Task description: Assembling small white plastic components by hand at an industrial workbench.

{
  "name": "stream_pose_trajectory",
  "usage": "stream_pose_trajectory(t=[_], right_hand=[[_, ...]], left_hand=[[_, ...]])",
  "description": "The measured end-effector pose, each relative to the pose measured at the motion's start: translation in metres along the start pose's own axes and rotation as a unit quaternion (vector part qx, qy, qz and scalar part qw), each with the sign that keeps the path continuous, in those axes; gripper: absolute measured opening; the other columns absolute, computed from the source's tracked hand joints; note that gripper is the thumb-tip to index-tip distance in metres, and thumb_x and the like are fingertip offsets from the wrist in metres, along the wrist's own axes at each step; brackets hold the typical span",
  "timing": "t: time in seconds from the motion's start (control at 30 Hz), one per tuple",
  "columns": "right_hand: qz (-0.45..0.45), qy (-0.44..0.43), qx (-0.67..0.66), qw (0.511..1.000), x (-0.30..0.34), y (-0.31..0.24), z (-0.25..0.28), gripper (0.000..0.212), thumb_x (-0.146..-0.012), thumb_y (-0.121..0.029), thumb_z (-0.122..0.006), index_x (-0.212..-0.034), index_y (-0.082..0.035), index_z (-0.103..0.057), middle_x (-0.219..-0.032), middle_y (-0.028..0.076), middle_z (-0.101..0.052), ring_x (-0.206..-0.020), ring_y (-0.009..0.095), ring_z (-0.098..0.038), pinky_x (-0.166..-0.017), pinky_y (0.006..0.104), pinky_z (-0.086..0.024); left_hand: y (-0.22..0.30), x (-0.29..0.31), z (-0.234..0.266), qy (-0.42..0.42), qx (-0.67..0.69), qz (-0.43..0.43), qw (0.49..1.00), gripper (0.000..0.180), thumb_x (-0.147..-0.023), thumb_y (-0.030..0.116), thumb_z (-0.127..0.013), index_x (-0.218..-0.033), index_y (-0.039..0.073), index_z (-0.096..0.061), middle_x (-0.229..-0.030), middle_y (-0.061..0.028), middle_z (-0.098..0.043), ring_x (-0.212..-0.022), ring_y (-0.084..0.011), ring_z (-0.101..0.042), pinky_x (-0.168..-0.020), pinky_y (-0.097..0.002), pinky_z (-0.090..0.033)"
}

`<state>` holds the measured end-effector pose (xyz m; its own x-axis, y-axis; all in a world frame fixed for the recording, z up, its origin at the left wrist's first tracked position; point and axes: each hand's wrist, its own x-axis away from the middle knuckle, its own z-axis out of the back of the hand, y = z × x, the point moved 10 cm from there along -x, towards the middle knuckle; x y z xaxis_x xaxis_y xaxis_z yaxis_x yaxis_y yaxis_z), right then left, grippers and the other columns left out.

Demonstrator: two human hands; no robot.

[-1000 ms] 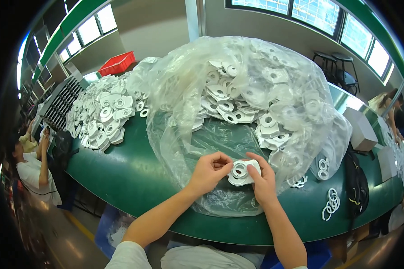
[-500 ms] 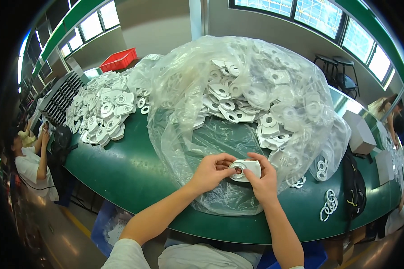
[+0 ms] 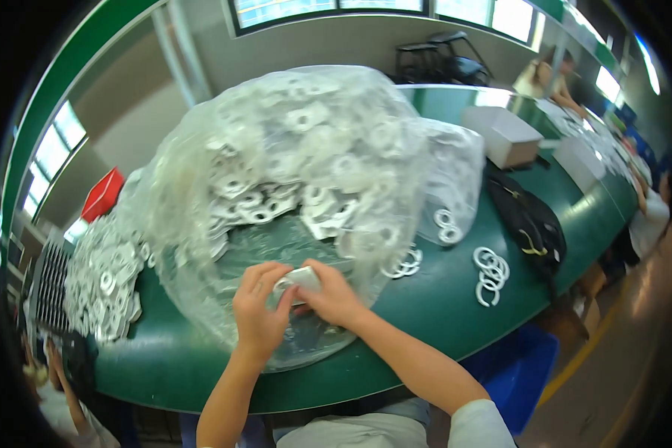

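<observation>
Between my two hands is a small white plastic part [image 3: 306, 278], rounded at one end with a ring-shaped opening that my fingers partly cover. My left hand [image 3: 262, 308] grips its ringed end, thumb pressed near the ring. My right hand [image 3: 331, 296] closes on the flat end from the other side. Both hands are over the front of a large clear plastic bag [image 3: 179, 172], which lies open toward me. Inside it is a heap of similar white parts [image 3: 255, 205].
Left of the bag lies a pile of white parts [image 3: 104, 287], with a red bin [image 3: 103, 196] behind. To the right are loose white rings [image 3: 490, 270], a black bag [image 3: 526, 224] and a white box [image 3: 502, 136] on the green table [image 3: 440, 321]. A blue bin [image 3: 526, 373] stands below.
My view has swung to the right, so everything shifts left in the picture. The white part has tilted in my hands, its ring now less visible. Both hands keep hold of it.
</observation>
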<state>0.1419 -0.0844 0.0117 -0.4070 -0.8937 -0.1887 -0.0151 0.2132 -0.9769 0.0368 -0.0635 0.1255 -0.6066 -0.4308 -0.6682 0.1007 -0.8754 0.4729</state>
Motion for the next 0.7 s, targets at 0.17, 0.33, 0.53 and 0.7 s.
stream_pose_trajectory(t=[0.17,0.33,0.53,0.7], right_hand=[[0.089,0.137,0.152,0.975,0.015,-0.012,0.02,0.023,-0.08,-0.004,-0.064,-0.091,0.004,-0.046,-0.086,0.014,-0.061,-0.072,0.015,-0.065,-0.054,0.0304,-0.055],[-0.077,-0.025,-0.028,0.996,0.009,-0.004,-0.004,0.02,-0.082,-0.007,-0.063,-0.094,0.001,-0.049,-0.085,0.013,-0.062,-0.066,0.017,-0.066,-0.052,0.0278,-0.053],[-0.079,-0.025,-0.068,0.994,0.005,0.0,-0.001,0.021,-0.083,-0.008,-0.063,-0.094,0.001,-0.048,-0.087,0.012,-0.062,-0.067,0.018,-0.067,-0.05,0.0278,-0.051],[-0.079,-0.033,-0.074,0.994,0.004,0.0,-0.006,0.021,-0.083,-0.008,-0.063,-0.095,0.001,-0.048,-0.088,0.012,-0.061,-0.07,0.018,-0.067,-0.051,0.0274,-0.052]], left_hand=[[0.121,0.006,-0.123,-0.275,0.119,-0.189,0.935,0.026,-0.069,0.004,-0.063,-0.095,0.006,-0.064,-0.096,-0.0114,-0.06,-0.089,-0.0284,-0.06,-0.072,-0.0364,-0.051],[0.192,0.016,-0.23,-0.304,0.115,-0.267,0.907,0.018,-0.069,0.007,-0.062,-0.087,0.009,-0.068,-0.106,-0.0092,-0.053,-0.097,-0.0239,-0.054,-0.073,-0.0349,-0.051],[0.194,0.013,-0.255,-0.296,0.008,-0.325,0.898,0.01,-0.069,0.01,-0.061,-0.076,0.005,-0.067,-0.11,-0.0105,-0.054,-0.11,-0.0266,-0.045,-0.083,-0.034,-0.04],[0.165,-0.011,-0.227,-0.258,-0.013,-0.211,0.943,0.015,-0.071,0.007,-0.063,-0.085,0.003,-0.063,-0.103,-0.01,-0.058,-0.1,-0.0256,-0.054,-0.078,-0.0349,-0.044]])
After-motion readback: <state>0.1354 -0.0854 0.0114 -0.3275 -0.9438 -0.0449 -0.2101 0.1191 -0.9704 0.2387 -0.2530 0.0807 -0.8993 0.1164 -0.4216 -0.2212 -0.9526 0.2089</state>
